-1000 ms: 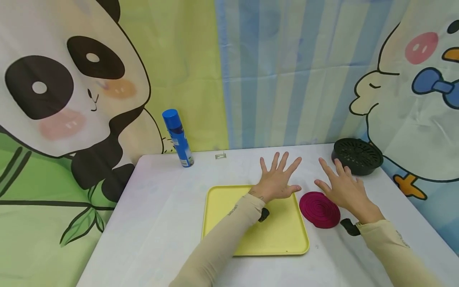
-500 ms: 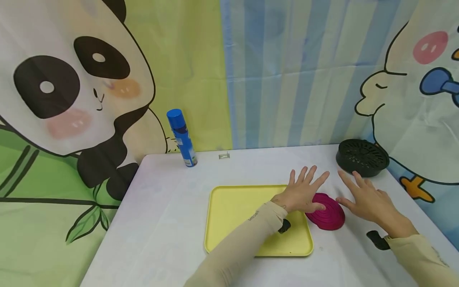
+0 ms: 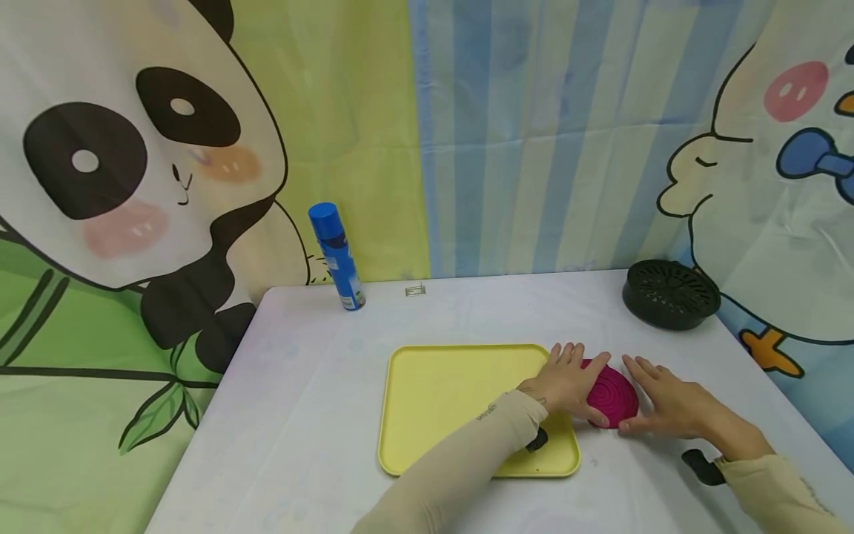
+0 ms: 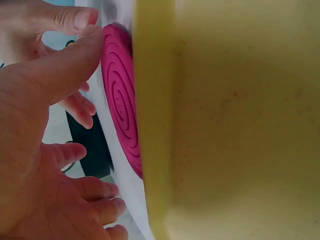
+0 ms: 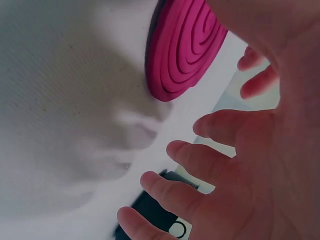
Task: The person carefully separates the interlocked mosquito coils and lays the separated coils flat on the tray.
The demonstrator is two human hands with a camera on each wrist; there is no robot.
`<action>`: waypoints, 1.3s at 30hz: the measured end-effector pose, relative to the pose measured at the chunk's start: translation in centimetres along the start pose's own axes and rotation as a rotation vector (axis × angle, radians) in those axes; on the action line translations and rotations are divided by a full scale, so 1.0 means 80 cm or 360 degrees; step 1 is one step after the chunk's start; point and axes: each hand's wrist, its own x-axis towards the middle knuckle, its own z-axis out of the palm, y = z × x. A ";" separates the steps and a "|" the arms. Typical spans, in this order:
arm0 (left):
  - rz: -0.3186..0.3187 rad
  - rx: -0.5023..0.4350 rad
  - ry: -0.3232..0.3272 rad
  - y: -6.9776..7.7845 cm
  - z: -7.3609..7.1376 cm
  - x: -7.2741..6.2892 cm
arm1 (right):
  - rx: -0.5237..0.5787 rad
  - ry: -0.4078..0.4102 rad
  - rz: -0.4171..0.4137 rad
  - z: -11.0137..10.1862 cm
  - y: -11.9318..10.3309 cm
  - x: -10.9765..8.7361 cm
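Observation:
A magenta round disc with spiral ridges point(image 3: 614, 397) lies on the white table, just right of a yellow tray point(image 3: 440, 393). My left hand point(image 3: 565, 382) is at the disc's left side, over the tray's right edge, with its fingers spread. On the other side my right hand point(image 3: 680, 408) is low beside the disc, fingers extended and thumb toward me. In the left wrist view, the left thumb point(image 4: 75, 62) is near the end of the disc point(image 4: 120, 95); contact cannot be judged. The right wrist view has the disc point(image 5: 180, 55) partly hidden behind the right hand point(image 5: 215, 160).
A black round container with a slotted top point(image 3: 670, 294) stands at the table's back right corner. At the back left is a blue spray can point(image 3: 339, 259). A small metal piece point(image 3: 415, 290) lies by the back edge. Printed cloth hangs behind the table.
Both hands have moved to the right and then down, ending low on either side of the magenta disc. The disc and tray stay where they were.

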 end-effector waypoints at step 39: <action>0.0042 -0.0064 -0.0047 0.006 0.013 0.007 | 0.0307 0.0050 0.0017 0.012 -0.011 0.005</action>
